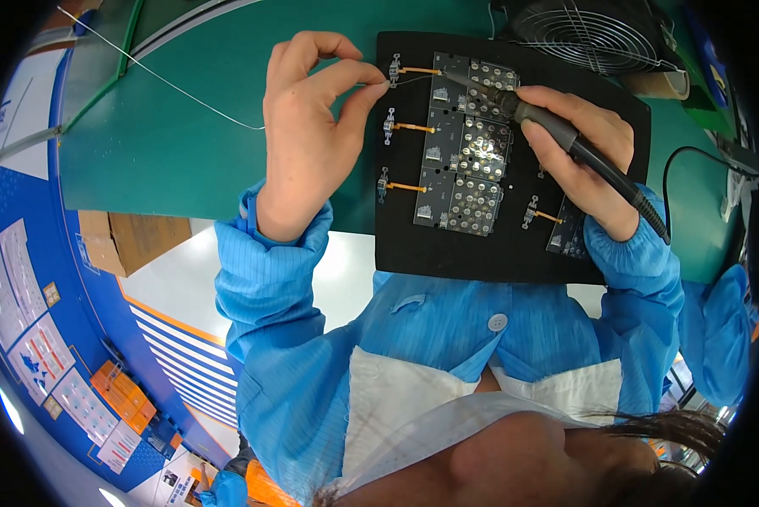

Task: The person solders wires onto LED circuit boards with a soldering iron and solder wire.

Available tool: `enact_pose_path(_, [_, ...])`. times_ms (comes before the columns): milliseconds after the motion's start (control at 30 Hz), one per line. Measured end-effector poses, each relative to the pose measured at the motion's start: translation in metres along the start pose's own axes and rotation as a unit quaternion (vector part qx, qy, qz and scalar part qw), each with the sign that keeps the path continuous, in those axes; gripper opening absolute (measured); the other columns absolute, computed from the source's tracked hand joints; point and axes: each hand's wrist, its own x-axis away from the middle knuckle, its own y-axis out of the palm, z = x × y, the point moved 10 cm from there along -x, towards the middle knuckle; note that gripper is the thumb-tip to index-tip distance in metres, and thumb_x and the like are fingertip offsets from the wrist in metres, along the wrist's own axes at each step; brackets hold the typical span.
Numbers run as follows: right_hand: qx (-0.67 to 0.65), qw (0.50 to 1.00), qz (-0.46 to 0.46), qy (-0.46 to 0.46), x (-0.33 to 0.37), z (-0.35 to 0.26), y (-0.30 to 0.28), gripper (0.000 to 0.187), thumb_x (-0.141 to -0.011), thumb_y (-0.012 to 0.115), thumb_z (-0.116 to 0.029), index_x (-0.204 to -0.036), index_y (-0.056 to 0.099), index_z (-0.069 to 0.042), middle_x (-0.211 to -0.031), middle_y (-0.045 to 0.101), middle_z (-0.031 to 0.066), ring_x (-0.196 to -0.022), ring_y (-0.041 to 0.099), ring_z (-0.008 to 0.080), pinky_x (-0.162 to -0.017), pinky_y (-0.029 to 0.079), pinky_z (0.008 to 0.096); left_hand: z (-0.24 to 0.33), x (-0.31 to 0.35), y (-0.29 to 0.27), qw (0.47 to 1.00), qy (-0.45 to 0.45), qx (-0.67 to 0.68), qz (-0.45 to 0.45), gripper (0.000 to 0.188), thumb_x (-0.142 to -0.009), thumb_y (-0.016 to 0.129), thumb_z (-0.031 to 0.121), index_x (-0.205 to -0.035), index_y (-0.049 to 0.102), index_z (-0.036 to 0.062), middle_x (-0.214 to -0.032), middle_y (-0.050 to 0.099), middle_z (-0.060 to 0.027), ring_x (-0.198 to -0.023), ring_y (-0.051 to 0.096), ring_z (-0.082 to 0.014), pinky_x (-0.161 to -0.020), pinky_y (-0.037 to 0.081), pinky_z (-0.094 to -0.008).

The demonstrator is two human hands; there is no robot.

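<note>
My left hand (312, 127) pinches a thin solder wire (413, 79) between thumb and forefinger, its end reaching toward the top circuit board (448, 78). In my right hand (595, 152) is a black soldering iron (557, 127), held like a pen. Its tip meets the board's left part, where an orange flex cable (417, 71) ends; I cannot tell if solder is melting. Below lie a middle board (437, 145) and a bottom board (434, 203), each with rows of round metal contacts and an orange flex cable leading left to a small metal connector (383, 184).
The boards lie on a black mat (400, 241) over a green table (176, 173). More boards (568, 232) sit partly under my right forearm. A round fan with a wire guard (586, 38) stands beyond the mat, near a cardboard roll (658, 84). The iron's black cord (675, 165) loops at right.
</note>
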Motion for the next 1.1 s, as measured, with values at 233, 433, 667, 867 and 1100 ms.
enact_pose_path(233, [-0.009, 1.000, 0.002, -0.001, 0.001, 0.000, 0.008, 0.025, -0.079, 0.070, -0.009, -0.103, 0.067, -0.001, -0.085, 0.070, 0.0138, -0.072, 0.069, 0.0207, -0.063, 0.055, 0.0263, -0.005, 0.002, 0.001, 0.999, 0.004, 0.033, 0.022, 0.012, -0.068, 0.072, -0.001, -0.077, 0.068, 0.0047, -0.089, 0.056, -0.0046, -0.086, 0.050, -0.0251, -0.070, 0.042, -0.0345])
enact_pose_path(433, [-0.012, 1.000, 0.000, 0.004, 0.000, -0.001, 0.013, 0.025, -0.079, 0.070, -0.010, -0.103, 0.067, -0.002, -0.085, 0.070, 0.0137, -0.070, 0.069, 0.0209, -0.062, 0.055, 0.0263, -0.007, 0.003, 0.004, 0.999, 0.008, 0.030, 0.019, 0.011, -0.068, 0.072, -0.001, -0.077, 0.068, 0.0043, -0.090, 0.057, -0.0051, -0.089, 0.051, -0.0264, -0.073, 0.043, -0.0353])
enact_pose_path(667, [-0.012, 1.000, 0.002, 0.004, 0.002, -0.002, 0.015, 0.026, -0.079, 0.070, -0.011, -0.103, 0.067, -0.002, -0.084, 0.070, 0.0133, -0.070, 0.069, 0.0202, -0.062, 0.054, 0.0260, -0.002, 0.002, 0.002, 0.998, 0.052, 0.006, 0.025, 0.012, -0.071, 0.073, -0.001, -0.081, 0.069, 0.0034, -0.094, 0.058, -0.0041, -0.077, 0.055, -0.0174, -0.063, 0.044, -0.0272])
enact_pose_path(867, [-0.015, 0.999, -0.002, 0.034, 0.001, 0.002, 0.016, 0.026, -0.080, 0.070, -0.012, -0.104, 0.067, -0.003, -0.085, 0.070, 0.0129, -0.071, 0.069, 0.0197, -0.062, 0.053, 0.0257, -0.031, -0.007, 0.027, 0.990, -0.070, 0.122, -0.025, 0.012, -0.073, 0.075, 0.002, -0.083, 0.069, 0.0018, -0.087, 0.053, -0.0004, -0.061, 0.046, -0.0043, -0.051, 0.034, -0.0191])
enact_pose_path(1100, [-0.019, 0.999, 0.008, 0.033, 0.002, 0.002, 0.019, 0.026, -0.080, 0.070, -0.012, -0.104, 0.067, -0.004, -0.086, 0.070, 0.0127, -0.071, 0.069, 0.0198, -0.062, 0.053, 0.0262, -0.046, -0.005, 0.058, 0.981, -0.060, 0.174, -0.059, 0.014, -0.074, 0.076, 0.001, -0.087, 0.070, 0.0013, -0.085, 0.050, 0.0007, -0.064, 0.045, -0.0051, -0.055, 0.039, -0.0183])
